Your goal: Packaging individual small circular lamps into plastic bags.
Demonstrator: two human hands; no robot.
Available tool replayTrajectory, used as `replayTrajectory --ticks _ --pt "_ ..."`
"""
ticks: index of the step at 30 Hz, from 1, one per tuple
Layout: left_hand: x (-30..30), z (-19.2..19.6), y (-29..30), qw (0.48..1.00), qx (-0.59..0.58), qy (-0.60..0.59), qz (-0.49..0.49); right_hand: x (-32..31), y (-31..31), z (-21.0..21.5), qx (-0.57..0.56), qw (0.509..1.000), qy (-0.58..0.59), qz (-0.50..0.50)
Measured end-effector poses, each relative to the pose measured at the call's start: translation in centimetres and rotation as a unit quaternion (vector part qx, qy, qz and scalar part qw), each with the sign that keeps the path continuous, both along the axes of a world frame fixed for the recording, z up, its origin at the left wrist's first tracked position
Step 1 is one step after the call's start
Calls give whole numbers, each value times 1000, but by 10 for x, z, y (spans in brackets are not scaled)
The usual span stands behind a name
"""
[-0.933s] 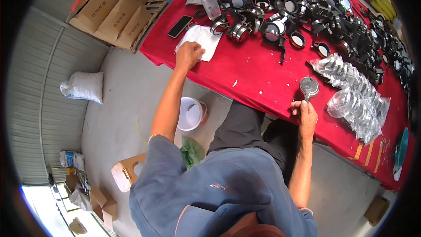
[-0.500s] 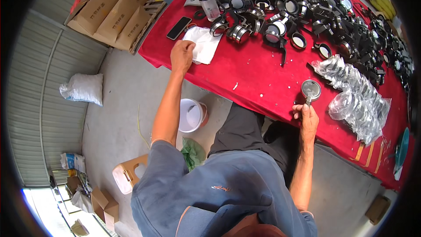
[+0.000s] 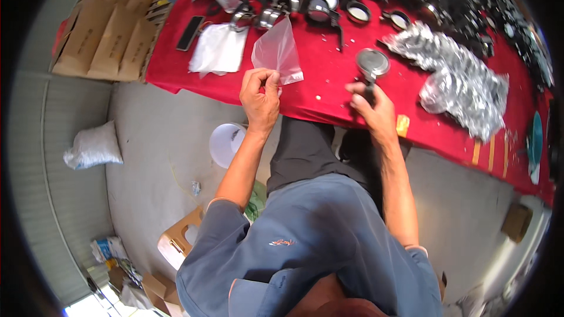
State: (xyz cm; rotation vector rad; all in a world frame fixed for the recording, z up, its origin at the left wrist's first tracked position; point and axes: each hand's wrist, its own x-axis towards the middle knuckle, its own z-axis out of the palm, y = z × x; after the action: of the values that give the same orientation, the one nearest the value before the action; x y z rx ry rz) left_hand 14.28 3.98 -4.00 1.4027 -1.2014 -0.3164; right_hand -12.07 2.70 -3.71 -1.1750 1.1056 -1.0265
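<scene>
- Across upper frame: bench (image 3: 329,76) under red cloth, far side crowded with dark round lens-like parts and metal rings.
- On floor at left of bench: flattened cardboard boxes (image 3: 106,35); white filled sack (image 3: 93,148) lower left; white bucket (image 3: 228,144) just under bench edge.
- At right part of bench: heap of crinkly clear bagged parts (image 3: 458,82), silvery, near right hand but apart.
- On cloth left of centre: stack of flat clear bags (image 3: 218,50), dark phone (image 3: 191,32) just beside it at left.
- Above bench near edge: left hand (image 3: 260,97), grip pressed together, thumb and fingers pinching bottom corner of clear plastic bag (image 3: 276,53); bag raised, standing up off cloth, tilted away, just right of flat stack.
- At bench near edge, right of centre: right hand (image 3: 373,108), grip closed round short dark handle of round metal-rimmed part (image 3: 372,61); round face turned upward, over red cloth, well apart from bag.
- Between hands: bare red cloth with small pale specks.
</scene>
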Motion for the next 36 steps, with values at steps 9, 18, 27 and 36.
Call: replayTrajectory --ticks 9,18,27,36 --pt "-53 -24 23 986 16 -59 -154 27 -16 -15 19 1000 2 5" --pt "-78 -7 -2 945 169 208 -188 26 0 -7 25 998 -19 -50" --pt "-89 6 -14 965 123 164 -166 -14 2 -6 -52 962 140 -227" --pt "-104 33 -18 979 78 -44 -185 -70 73 -1 92 976 -158 117"
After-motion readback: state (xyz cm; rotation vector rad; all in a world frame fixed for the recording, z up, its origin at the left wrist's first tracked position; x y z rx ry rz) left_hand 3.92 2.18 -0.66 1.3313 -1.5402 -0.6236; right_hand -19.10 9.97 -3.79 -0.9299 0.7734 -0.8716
